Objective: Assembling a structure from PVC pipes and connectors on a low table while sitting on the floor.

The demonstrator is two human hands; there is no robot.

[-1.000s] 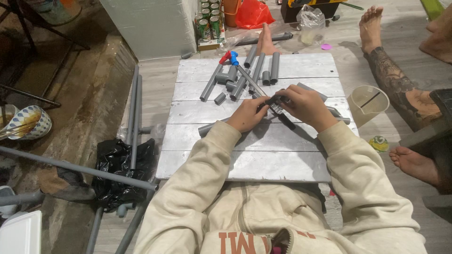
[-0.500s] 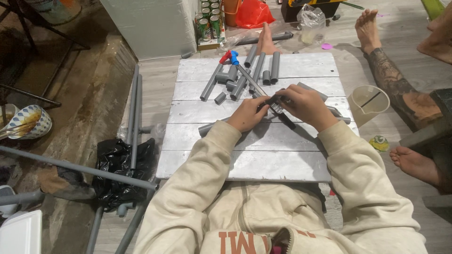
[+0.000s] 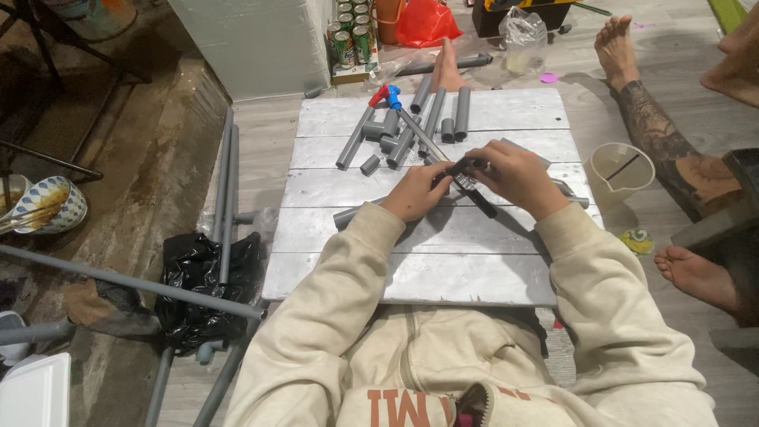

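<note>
Hands meet over the grey wooden board (image 3: 427, 269). The left hand (image 3: 415, 192) is closed on a grey pipe (image 3: 356, 212), which lies across the board and points to 8 o'clock. The right hand (image 3: 514, 178) is clamped on a dark hand tool (image 3: 473, 190), touching the pipe. Loose pipe pieces (image 3: 407, 130) lie at 12 o'clock, near the hands.
</note>
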